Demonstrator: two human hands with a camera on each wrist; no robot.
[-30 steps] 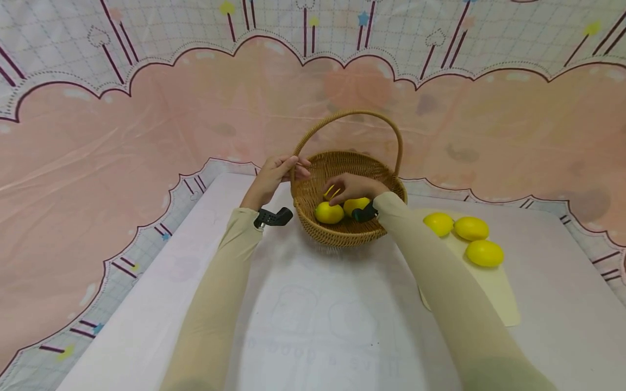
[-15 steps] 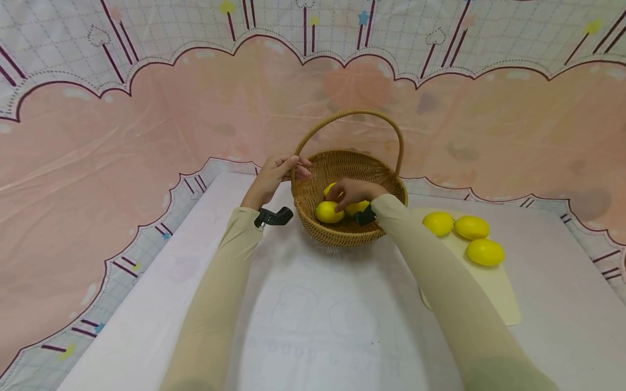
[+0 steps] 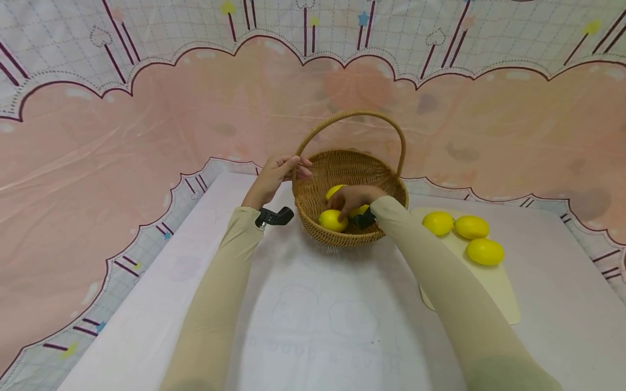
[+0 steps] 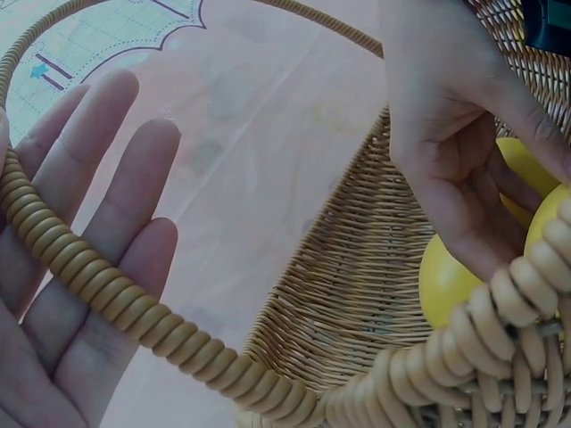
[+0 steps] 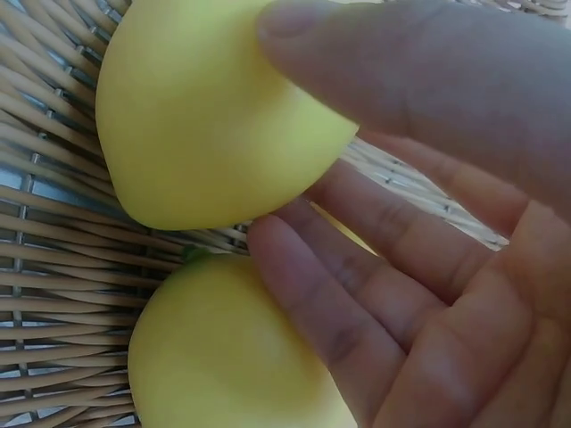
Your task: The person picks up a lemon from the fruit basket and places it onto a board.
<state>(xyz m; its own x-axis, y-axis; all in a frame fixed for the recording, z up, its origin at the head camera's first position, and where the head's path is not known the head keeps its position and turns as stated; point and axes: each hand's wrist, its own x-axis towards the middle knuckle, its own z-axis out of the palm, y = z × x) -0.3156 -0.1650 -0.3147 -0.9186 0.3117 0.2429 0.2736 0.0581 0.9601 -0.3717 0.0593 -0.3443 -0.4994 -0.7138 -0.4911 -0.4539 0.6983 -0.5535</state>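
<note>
Basket [image 3: 342,239]: stands on the white tabletop [image 3: 313,326], interior in view, arched handle [image 3: 359,113] raised; three lemons show inside.
Left hand [image 3: 276,176]: I pinch the handle near its left foot, thumb on one side, fingers extended on the other. I judge that this grip serves to steady the basket.
Right hand [image 3: 356,200]: I reach inside over the right rim and grip the front lemon [image 3: 331,220] between thumb and fingers. How firmly the fingertips press is unclear; the fruit hides part of the contact.
Front lemon: sits low in the basket, near the front wall.
Rear lemon [image 3: 334,192]: lies behind the front lemon; my right fingers run between the two.
Side lemon [image 3: 358,210]: lies to the right, partly covered by my right hand.
Board [image 3: 489,293]: lies flat to the right of the basket, beside my sleeve.
Board lemons [image 3: 471,227]: three, grouped toward the far end, touched by neither hand.
Lemon step: judged as positioning the front lemon among its neighbours; grip made, release not yet done.
Release requirement: to seat the fruit here, I should open the thumb first, then withdraw upward without rolling the rear lemon.
Handle requirement: maintain the left pinch until the right hand clears the rim.
</note>
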